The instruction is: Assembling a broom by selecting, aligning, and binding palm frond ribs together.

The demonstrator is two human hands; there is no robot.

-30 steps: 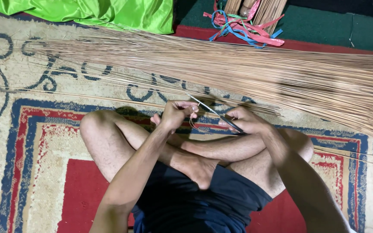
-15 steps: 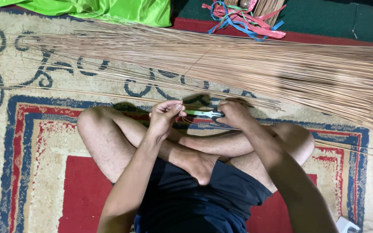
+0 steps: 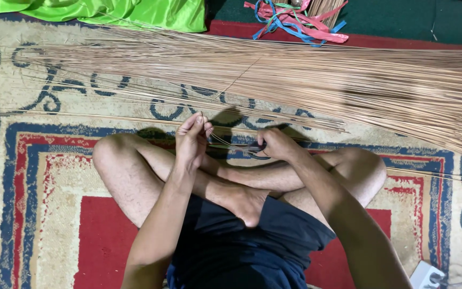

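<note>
— What is nearest the camera?

— A person sits cross-legged on a patterned red, blue and cream rug (image 3: 49,214). Just past the knees, the left hand (image 3: 192,140) pinches the end of a thin stick (image 3: 225,143) between fingertips; the right hand (image 3: 278,144) is closed around a small pair of scissors (image 3: 256,148) set against that stick. The hands sit close together, not touching.

— And beyond the hands?

— Right behind them lies a long sheaf of brown broom sticks (image 3: 306,80) across the rug. Farther still, green cloth (image 3: 124,12) at the rug's far edge, and tangled pink and blue ribbons (image 3: 295,24) beside it.
</note>
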